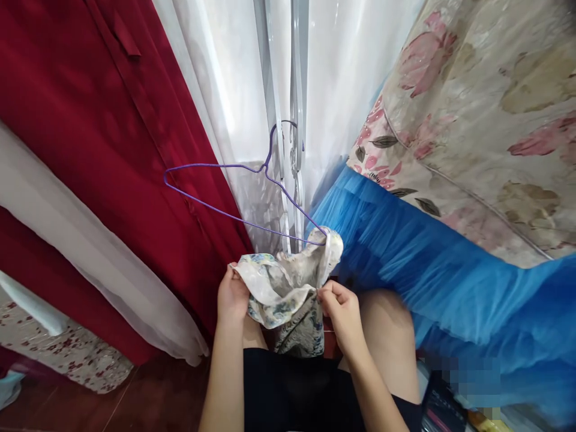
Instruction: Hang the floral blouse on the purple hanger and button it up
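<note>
A purple wire hanger hangs by its hook from a grey metal rail in front of me. Its right end goes into a pale garment with a blue and yellow floral pattern, whose kind I cannot make out. The left end of the hanger is bare. My left hand is closed on the left edge of the garment's opening. My right hand pinches the cloth at the right side, just below the part on the hanger. The lower part of the garment drops between my knees.
Grey metal rails stand upright before a white curtain. A red cloth hangs on the left. On the right hang a blue tulle skirt and a floral cloth. The floor is red tile.
</note>
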`<state>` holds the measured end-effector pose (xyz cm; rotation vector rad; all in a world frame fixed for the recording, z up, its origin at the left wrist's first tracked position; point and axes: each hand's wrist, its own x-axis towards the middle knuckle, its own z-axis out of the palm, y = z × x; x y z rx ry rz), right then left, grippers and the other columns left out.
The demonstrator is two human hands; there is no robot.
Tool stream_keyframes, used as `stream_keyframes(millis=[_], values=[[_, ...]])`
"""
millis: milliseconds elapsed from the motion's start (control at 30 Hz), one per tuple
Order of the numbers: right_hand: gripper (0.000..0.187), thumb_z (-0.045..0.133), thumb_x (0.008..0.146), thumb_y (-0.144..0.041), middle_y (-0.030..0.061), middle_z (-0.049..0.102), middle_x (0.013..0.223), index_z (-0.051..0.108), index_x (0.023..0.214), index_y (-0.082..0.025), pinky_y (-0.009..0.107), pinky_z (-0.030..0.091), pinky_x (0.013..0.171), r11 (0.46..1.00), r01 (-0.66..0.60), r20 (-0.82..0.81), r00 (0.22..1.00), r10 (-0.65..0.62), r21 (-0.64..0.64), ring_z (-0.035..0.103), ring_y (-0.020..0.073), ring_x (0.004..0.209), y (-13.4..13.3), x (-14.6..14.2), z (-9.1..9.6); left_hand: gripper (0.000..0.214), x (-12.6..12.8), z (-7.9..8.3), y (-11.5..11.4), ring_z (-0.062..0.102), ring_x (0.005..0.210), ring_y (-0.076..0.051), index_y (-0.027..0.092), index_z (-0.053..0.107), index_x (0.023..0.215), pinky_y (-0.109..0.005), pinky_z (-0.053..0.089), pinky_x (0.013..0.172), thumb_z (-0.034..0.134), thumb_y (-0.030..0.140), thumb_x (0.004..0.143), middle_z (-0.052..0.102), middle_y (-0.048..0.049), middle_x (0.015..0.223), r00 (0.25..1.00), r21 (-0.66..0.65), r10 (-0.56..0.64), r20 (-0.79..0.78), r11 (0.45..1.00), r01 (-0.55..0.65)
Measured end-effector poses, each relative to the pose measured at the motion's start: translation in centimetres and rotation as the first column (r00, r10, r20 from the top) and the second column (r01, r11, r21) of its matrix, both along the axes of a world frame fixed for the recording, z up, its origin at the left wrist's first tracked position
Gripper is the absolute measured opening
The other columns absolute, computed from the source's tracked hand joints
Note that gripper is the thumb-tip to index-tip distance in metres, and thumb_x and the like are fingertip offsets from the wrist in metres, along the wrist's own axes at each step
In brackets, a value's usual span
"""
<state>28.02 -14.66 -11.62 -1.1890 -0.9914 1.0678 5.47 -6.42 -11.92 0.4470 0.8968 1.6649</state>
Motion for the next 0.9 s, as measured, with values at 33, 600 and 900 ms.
stream_keyframes(millis=[33, 600, 900], values=[[0.029, 0.061, 0.085, -0.033, -0.0069, 0.036, 0.050, 0.048, 0.061, -0.023, 0.025, 0.027, 0.047, 0.999, 0.028, 0.034, 0.999, -0.027, -0.033, 0.033, 0.0120, 0.046, -0.6, 0.7, -1.2, 0.029, 1.4, -0.2, -1.1, 0.065, 0.073, -0.016, 0.019, 0.059, 0.078, -0.028, 0.052, 0.074, 0.079, 0.040, 0.080, 0.067, 0.0000, 0.076, 1.000, 0.008, -0.019, 0.014, 1.000, 0.019], [0.022, 0.077, 0.061, -0.032, 0.0028, 0.062, 0.072, 0.067, 0.078, -0.021, 0.030, 0.049, 0.060, 0.896, -0.439, -0.079, 0.897, 0.434, -0.067, 0.054, 0.0195, 0.066, -4.5, 6.4, 4.3, 0.054, 8.0, 1.9, -9.4, 0.060, 0.125, -0.028, 0.027, 0.052, 0.150, -0.040, 0.045, 0.108, 0.056, 0.047, 0.100, 0.066, -0.0098, 0.131, 0.291, -0.051, -0.481, -0.827, 0.580, 0.813], [0.012, 0.072, 0.059, -0.027, 0.0042, 0.064, 0.057, 0.074, 0.059, -0.015, 0.028, 0.040, 0.049, 0.915, -0.395, 0.332, 0.876, 0.348, 0.081, 0.051, 0.0180, 0.051, 4.3, 16.2, 11.2, 0.025, 7.7, 2.1, -9.7, 0.063, 0.102, -0.026, 0.018, 0.073, 0.099, -0.036, 0.049, 0.093, 0.067, 0.042, 0.092, 0.068, -0.0096, 0.109, 0.086, -0.097, -0.289, -0.953, 0.565, 0.819]])
